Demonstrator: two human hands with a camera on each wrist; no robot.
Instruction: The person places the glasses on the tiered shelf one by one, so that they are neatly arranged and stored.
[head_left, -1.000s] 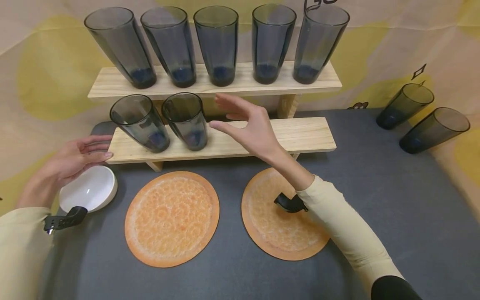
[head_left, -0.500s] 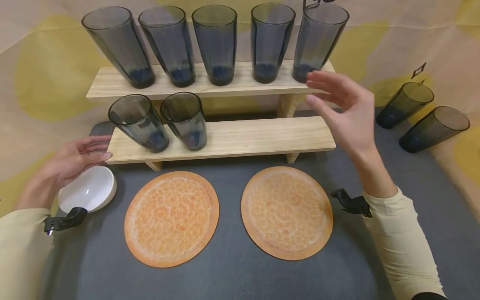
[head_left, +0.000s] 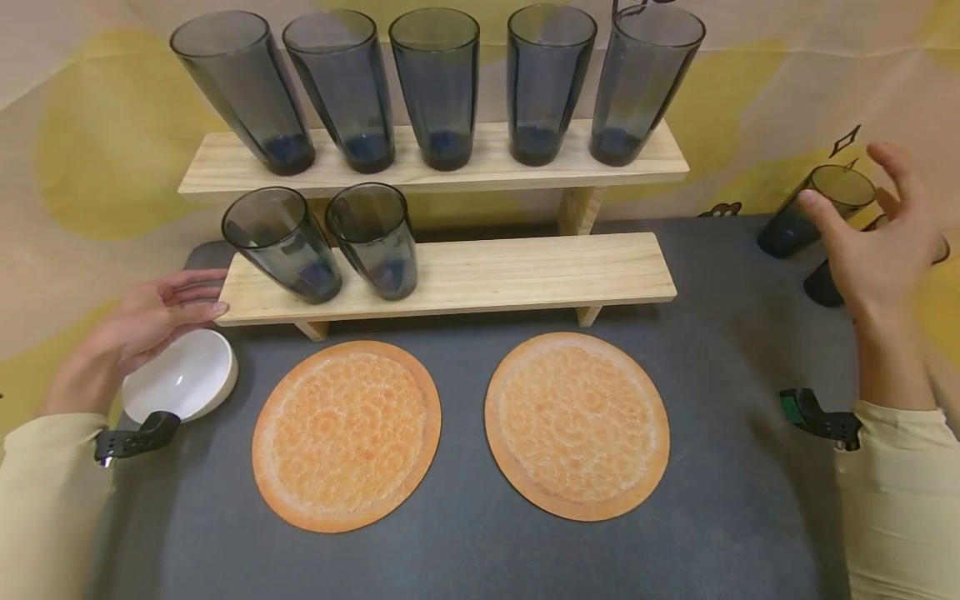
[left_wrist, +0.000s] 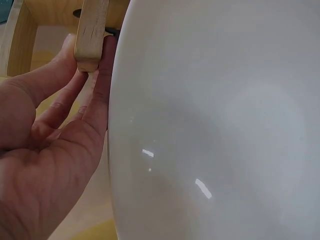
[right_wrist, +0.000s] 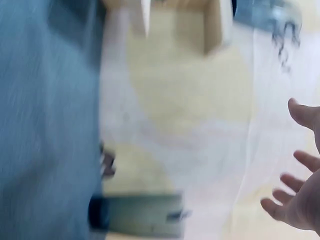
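My right hand [head_left: 877, 242] hovers open at the far right, fingers spread, just in front of two dark glasses: one [head_left: 813, 208] stands free, the other [head_left: 823, 285] is mostly hidden behind the palm. It holds nothing. In the blurred right wrist view only the spread fingertips [right_wrist: 300, 112] show. My left hand [head_left: 142, 321] lies with straight fingers against the left end of the lower wooden shelf [head_left: 525, 271], above a white bowl [head_left: 180, 379]. The left wrist view shows the fingers [left_wrist: 100, 75] touching the shelf end [left_wrist: 90, 35] beside the bowl [left_wrist: 225, 125].
A two-step wooden rack carries several dark glasses on its top shelf [head_left: 480, 162] and two glasses [head_left: 281, 242] at the left of the lower one. Two round orange mats [head_left: 347, 433] [head_left: 576, 421] lie on the grey table [head_left: 735, 350].
My right hand has swept from the middle of the lower shelf rightward to the two glasses at the far right. The left hand has stayed in place.
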